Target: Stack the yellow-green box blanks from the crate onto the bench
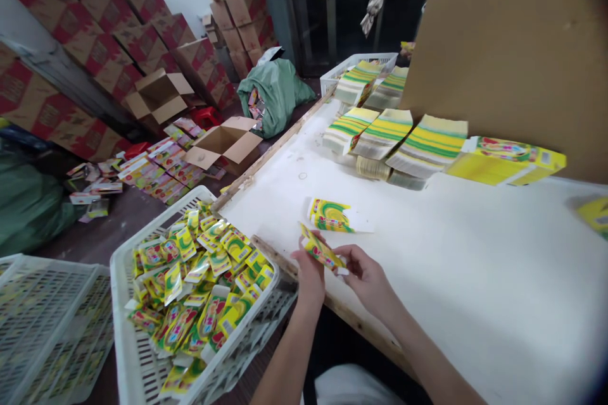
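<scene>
A small yellow and green printed box (322, 252) is held between both hands above the near edge of the white table (304, 175). My left hand (311, 271) grips its left end, the fingers partly hidden behind it. At the right end, my right hand (363, 269) pinches the box near a white flap. Just beyond them a flat yellow and green carton (330, 215) with a white end lies on the table. Left of my hands stands a white plastic basket (124, 304) filled with small yellow boxes (178, 326).
Stacks of flat cartons (430, 142) and a larger yellow box (513, 161) lie along the table's far side, before a cardboard sheet (503, 63). Open cardboard boxes (228, 144), a green sack (280, 95) and another white basket (52, 329) are on the floor.
</scene>
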`<action>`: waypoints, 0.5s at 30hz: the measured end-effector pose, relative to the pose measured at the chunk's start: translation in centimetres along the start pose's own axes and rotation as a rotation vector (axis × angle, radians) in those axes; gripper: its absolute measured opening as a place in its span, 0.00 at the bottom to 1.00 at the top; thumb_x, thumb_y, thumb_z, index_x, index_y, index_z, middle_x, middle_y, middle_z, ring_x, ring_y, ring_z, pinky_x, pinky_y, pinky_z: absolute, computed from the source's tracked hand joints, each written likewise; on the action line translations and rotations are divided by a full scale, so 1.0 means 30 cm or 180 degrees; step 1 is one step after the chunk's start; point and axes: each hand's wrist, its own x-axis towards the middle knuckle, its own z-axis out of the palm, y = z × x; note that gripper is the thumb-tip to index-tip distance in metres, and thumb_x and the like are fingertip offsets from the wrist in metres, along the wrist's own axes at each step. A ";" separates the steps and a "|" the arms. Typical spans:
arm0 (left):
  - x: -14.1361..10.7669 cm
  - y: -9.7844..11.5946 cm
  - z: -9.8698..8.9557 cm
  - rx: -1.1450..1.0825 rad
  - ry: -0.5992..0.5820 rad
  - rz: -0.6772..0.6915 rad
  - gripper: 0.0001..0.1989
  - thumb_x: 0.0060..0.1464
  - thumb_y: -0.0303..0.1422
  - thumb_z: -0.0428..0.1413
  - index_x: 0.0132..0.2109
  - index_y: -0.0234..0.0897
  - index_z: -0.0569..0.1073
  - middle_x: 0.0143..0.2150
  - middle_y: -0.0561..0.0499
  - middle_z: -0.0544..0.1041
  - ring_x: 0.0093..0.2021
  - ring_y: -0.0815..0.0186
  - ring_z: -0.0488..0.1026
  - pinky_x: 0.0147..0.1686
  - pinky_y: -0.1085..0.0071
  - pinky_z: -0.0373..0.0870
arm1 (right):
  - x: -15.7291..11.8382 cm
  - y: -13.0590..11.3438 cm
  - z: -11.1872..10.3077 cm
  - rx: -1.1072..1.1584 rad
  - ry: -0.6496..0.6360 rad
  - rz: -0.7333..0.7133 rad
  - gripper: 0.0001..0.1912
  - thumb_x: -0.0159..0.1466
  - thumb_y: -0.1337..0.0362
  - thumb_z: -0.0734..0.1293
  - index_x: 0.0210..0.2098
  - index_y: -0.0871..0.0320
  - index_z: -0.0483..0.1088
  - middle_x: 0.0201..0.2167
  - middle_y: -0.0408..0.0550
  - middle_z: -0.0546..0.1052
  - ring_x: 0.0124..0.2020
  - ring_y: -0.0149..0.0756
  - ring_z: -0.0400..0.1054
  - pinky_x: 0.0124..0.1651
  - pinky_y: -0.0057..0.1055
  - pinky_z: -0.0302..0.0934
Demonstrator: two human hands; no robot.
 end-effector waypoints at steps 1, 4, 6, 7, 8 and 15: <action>-0.003 0.006 -0.007 0.0043 -0.0161 0.0080 0.27 0.42 0.56 0.51 0.37 0.37 0.70 0.33 0.51 0.72 0.33 0.68 0.69 0.34 0.74 0.66 | 0.005 -0.002 -0.011 0.0134 0.0009 -0.0012 0.17 0.49 0.73 0.59 0.38 0.57 0.66 0.27 0.41 0.70 0.28 0.30 0.64 0.32 0.26 0.58; -0.005 0.012 -0.030 0.0241 -0.0303 0.0244 0.13 0.47 0.38 0.57 0.38 0.36 0.70 0.34 0.52 0.74 0.34 0.69 0.70 0.37 0.74 0.65 | 0.009 -0.008 -0.027 0.0352 0.0032 -0.0074 0.19 0.47 0.74 0.57 0.38 0.59 0.66 0.34 0.45 0.73 0.35 0.33 0.67 0.37 0.29 0.61; -0.003 0.007 -0.045 0.0352 -0.0183 0.0355 0.09 0.48 0.35 0.56 0.35 0.34 0.71 0.31 0.52 0.74 0.31 0.70 0.70 0.34 0.73 0.66 | 0.005 -0.012 -0.027 0.0182 0.0021 -0.0124 0.19 0.47 0.75 0.57 0.37 0.58 0.67 0.33 0.44 0.74 0.33 0.33 0.67 0.36 0.29 0.61; -0.003 0.004 -0.051 0.0416 -0.0122 0.0392 0.08 0.49 0.35 0.56 0.34 0.33 0.71 0.30 0.52 0.74 0.30 0.70 0.70 0.33 0.73 0.66 | 0.002 -0.014 -0.026 -0.0031 0.0038 -0.0157 0.18 0.47 0.74 0.57 0.36 0.58 0.67 0.31 0.43 0.74 0.31 0.33 0.67 0.35 0.29 0.61; -0.004 0.002 -0.057 0.0495 -0.0086 0.0398 0.08 0.49 0.35 0.55 0.34 0.33 0.71 0.29 0.52 0.74 0.29 0.70 0.70 0.33 0.73 0.66 | 0.001 -0.016 -0.028 -0.0312 0.0078 -0.0203 0.17 0.48 0.74 0.57 0.35 0.58 0.68 0.29 0.42 0.74 0.29 0.32 0.67 0.34 0.28 0.61; -0.081 0.148 -0.057 0.1819 -0.0049 0.1786 0.18 0.49 0.32 0.55 0.48 0.37 0.65 0.49 0.44 0.69 0.51 0.60 0.65 0.49 0.63 0.62 | 0.041 -0.030 -0.117 -0.2272 0.0584 -0.1347 0.12 0.55 0.74 0.58 0.32 0.57 0.70 0.29 0.46 0.74 0.31 0.36 0.66 0.34 0.31 0.60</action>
